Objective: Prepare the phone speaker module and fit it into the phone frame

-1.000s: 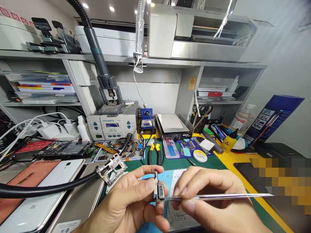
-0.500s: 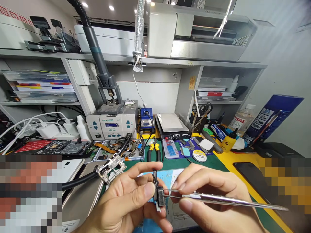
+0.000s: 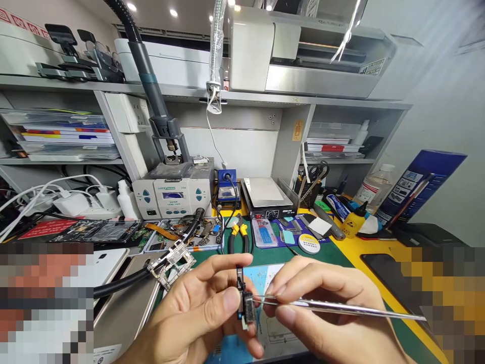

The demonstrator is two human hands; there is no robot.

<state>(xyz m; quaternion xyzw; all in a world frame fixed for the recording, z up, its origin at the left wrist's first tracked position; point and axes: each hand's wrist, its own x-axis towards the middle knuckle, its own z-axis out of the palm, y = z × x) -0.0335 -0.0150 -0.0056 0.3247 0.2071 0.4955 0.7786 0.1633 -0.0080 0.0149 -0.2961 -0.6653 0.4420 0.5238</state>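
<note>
Pinched between the thumb and fingers of my left hand [image 3: 200,316] is a small dark electronic phone part [image 3: 248,307], held upright, with a narrow black strip at its top and a pale tab at its bottom. My right hand [image 3: 333,298] is closed around silver metal tweezers [image 3: 348,307], which lie almost level and point left. Their fine tips meet the right side of the phone part; whether they grip a piece of it I cannot tell. Beneath both hands lies a blue and grey printed sheet [image 3: 280,331].
A bare circuit board frame [image 3: 172,265] and a black hose [image 3: 121,284] are left of my hands. Black-yellow pliers [image 3: 239,237] lie just beyond. Behind stand a hot air station [image 3: 174,197] and a heating plate [image 3: 269,199]. A dark phone [image 3: 394,283] lies at right.
The tweezers' prongs have come closer together at the phone part, and their rear end has shifted left. My left hand keeps its hold. The whole view has moved slightly.
</note>
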